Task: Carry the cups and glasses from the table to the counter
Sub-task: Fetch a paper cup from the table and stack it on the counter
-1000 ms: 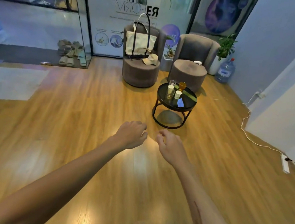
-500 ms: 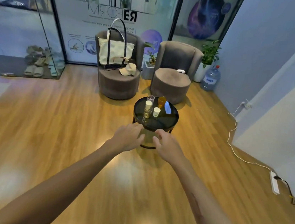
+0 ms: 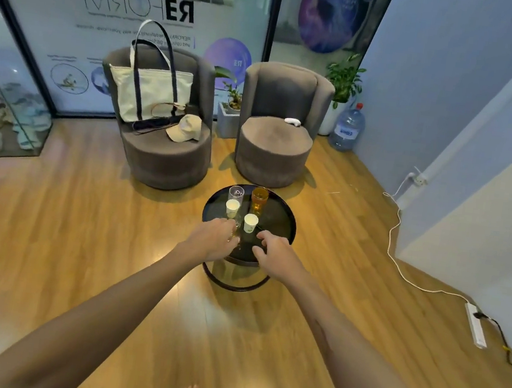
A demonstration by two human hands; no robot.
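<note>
Both hands hover over the round table (cups untouched).

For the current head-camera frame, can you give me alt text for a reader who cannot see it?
A person's left hand and right hand reach over a small round black table holding two white cups, a clear glass and an amber glass. Two brown armchairs stand behind it on a wooden floor.

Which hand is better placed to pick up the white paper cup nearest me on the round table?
Probably the right hand: it hovers empty just beside the near white paper cup. The left hand is already at a clear glass.
</note>
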